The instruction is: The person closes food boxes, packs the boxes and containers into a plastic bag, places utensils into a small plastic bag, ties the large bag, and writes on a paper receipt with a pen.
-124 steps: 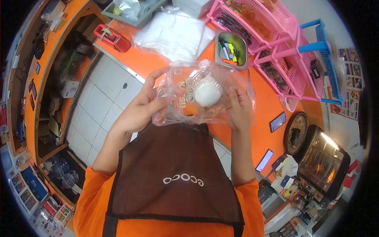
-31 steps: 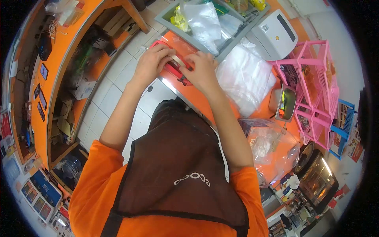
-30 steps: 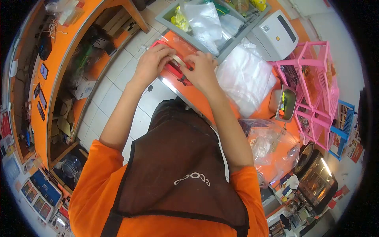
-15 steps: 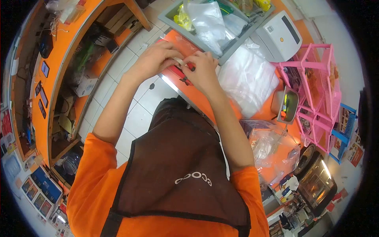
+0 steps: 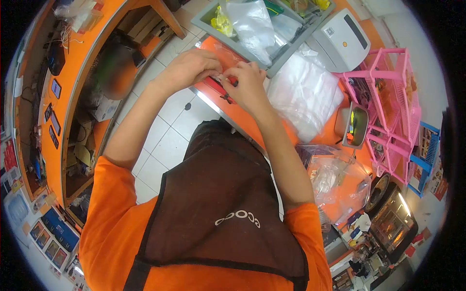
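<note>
The left hand and right hand are meeting over the red dispenser at the bench edge. Their fingers are bending closely about the pale tape; whether they are clamping it, I cannot tell. Nearby, the grey tray is holding clear bags and a yellow packet; the metal tin is containing bright markers; the pink rack is standing beyond.
</note>
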`<action>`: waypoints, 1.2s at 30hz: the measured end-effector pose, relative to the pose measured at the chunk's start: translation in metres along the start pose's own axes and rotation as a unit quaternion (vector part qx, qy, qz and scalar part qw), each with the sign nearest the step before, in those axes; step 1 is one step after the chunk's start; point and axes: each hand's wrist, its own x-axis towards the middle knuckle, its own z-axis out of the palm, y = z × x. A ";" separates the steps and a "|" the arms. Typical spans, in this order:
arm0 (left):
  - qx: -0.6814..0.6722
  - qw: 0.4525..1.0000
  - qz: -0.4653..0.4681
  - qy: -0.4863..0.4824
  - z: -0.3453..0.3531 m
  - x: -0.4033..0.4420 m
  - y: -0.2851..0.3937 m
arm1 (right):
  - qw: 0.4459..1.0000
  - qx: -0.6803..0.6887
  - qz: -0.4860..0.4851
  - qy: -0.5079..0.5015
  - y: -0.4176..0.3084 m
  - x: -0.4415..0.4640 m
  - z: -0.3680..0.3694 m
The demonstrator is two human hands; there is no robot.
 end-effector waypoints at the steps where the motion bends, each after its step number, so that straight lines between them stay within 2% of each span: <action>1: 0.006 1.000 0.004 0.002 0.000 0.000 0.000 | 1.000 0.002 -0.003 0.002 0.000 0.000 0.000; 8: 0.004 0.999 0.025 0.033 0.009 0.000 -0.006 | 1.000 0.000 -0.006 -0.006 0.003 0.001 0.000; 11: -0.033 0.998 0.002 0.048 0.009 0.000 -0.004 | 1.000 -0.018 0.003 0.004 0.004 0.002 0.000; 17: -0.216 0.967 -0.121 0.059 0.008 -0.009 -0.003 | 0.992 -0.118 -0.023 0.047 0.004 -0.002 0.003; 20: -0.155 0.982 -0.084 0.062 0.007 -0.008 0.001 | 0.996 0.006 0.009 0.089 -0.013 -0.006 -0.004; 23: -0.092 0.993 -0.047 0.055 0.007 -0.004 0.008 | 0.992 0.072 0.051 0.094 -0.018 -0.006 0.005; 26: -0.097 0.993 -0.040 0.047 0.005 0.001 0.015 | 0.984 0.086 0.060 0.143 -0.018 -0.007 0.015; 32: -0.157 0.986 -0.053 0.022 0.010 0.005 0.025 | 0.971 0.115 0.108 0.178 -0.025 -0.019 0.016; 36: -0.205 0.972 -0.099 0.053 0.016 0.007 0.035 | 0.963 0.114 0.139 0.200 -0.028 -0.027 0.005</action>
